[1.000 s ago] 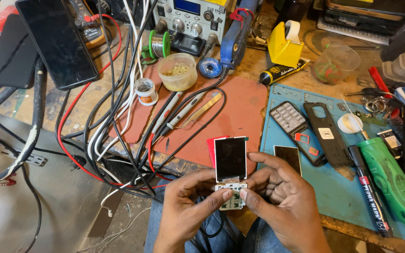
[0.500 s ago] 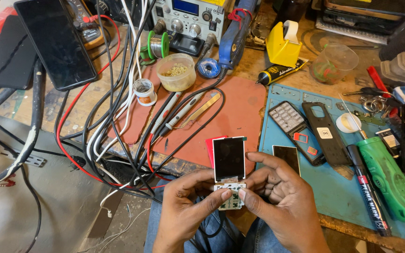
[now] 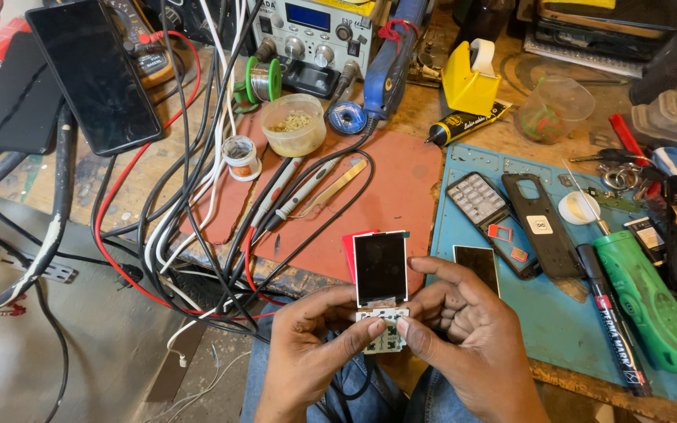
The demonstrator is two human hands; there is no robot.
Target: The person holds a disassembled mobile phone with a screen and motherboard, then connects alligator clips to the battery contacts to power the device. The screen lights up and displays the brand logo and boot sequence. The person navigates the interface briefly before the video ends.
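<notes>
Head view: the left hand (image 3: 307, 345) and the right hand (image 3: 464, 337) meet at the bottom centre, fingers curled inward, both pinching the small white circuit board (image 3: 383, 329) between thumbs and forefingers. The board sits between the two hands, thumbs pressed on its lower edge. Its dark phone screen (image 3: 380, 268) stands up above the fingertips, over the near edge of the red mat (image 3: 385, 180). Just right of the right hand lies a loose dark glass panel (image 3: 477, 266) on the blue mat (image 3: 542, 313), with a keypad phone body (image 3: 476, 197) beyond it. A black marker (image 3: 613, 317) and a green tool (image 3: 652, 301) lie further right.
</notes>
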